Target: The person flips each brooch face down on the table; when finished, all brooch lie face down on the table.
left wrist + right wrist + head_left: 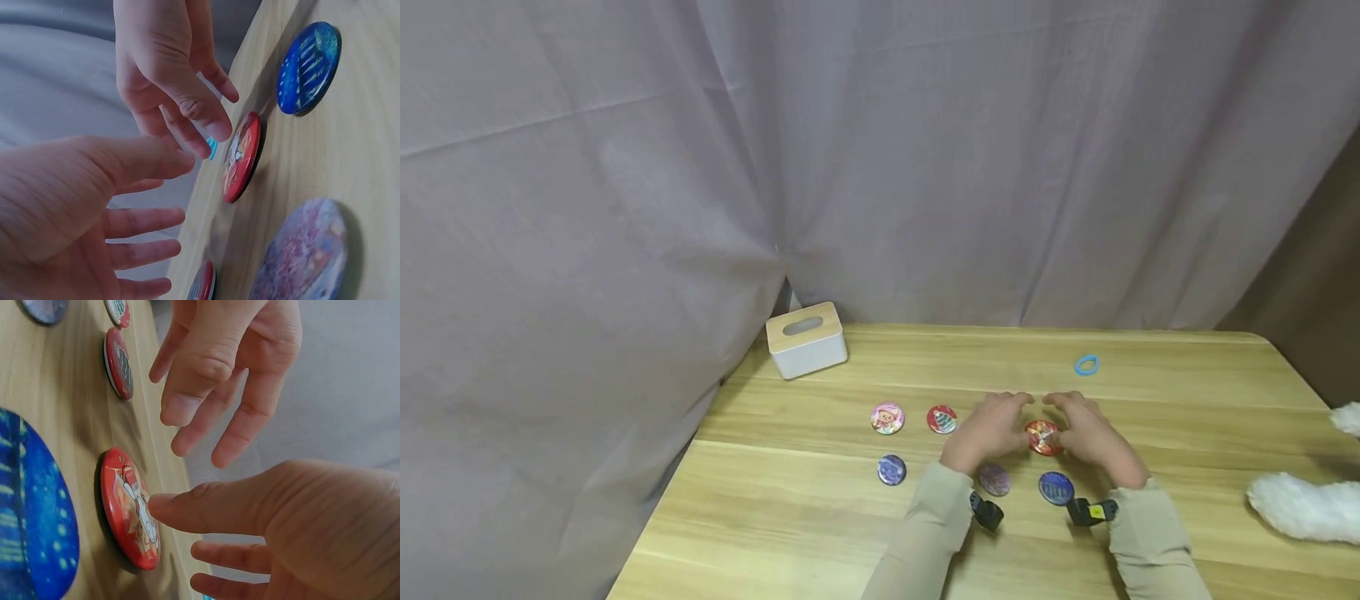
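Observation:
A red round badge with a cartoon picture lies flat on the table between both hands. My left hand hovers at its left, fingers spread and slightly bent. From the right, my right hand reaches over the same badge; in the right wrist view its thumb overlaps the badge's face, and I cannot tell whether it touches. Neither hand holds anything. Nearer my body lie a blue badge and a mottled purple badge. A red badge with a tree lies left of my left hand.
Farther left lie a pink badge and a blue-violet badge. A tissue box with a wooden top stands at the back left. A blue loop lies behind the hands; white fluffy things are at the right.

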### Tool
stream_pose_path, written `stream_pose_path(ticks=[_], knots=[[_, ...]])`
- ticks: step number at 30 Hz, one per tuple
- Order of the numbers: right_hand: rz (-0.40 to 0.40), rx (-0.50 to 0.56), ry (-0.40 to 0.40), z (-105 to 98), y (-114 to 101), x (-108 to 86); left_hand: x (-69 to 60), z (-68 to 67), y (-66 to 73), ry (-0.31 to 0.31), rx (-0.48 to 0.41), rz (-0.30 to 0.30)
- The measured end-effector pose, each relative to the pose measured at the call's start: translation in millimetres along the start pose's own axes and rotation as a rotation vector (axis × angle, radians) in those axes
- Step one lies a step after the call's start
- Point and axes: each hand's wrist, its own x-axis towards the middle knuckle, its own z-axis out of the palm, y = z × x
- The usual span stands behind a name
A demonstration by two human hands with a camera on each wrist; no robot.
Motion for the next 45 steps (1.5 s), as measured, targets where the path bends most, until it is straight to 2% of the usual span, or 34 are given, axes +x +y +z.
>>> stream_pose_path(ticks=[6, 14, 20, 23, 27, 33, 45], knots=[[-0.022, -0.005, -0.01, 3.8, 1.6, 0.8, -1.2, 4.9, 5.3, -0.009, 0.072, 0.032], [-0.07, -0.014, -0.009, 6.3, 1.5, 4.6, -0.6, 6.9, 9.9, -0.032, 0.085, 0.016], [-0.039, 0.037, -0.066, -0.5, -1.8, 5.9, 2.2, 3.4, 12.6, -0.025, 0.098, -0.003], [-0.053, 0.043, -0.086, -1.5, -4.0, 6.9, 2.1, 2.0, 13.9, -0.021, 0.109, -0.001], [-0.062, 0.023, -0.081, 0.5, -4.9, 6.4, 0.6, 2.2, 15.4, -0.02, 0.119, 0.007], [-0.021, 0.01, -0.084, 4.0, -4.5, 2.1, -2.1, 8.0, 17.0, -0.018, 0.152, 0.01], [-0.011, -0.029, -0.099, 5.0, 0.6, 4.4, -2.2, 8.7, 20.9, -0.031, 0.161, -0.038]])
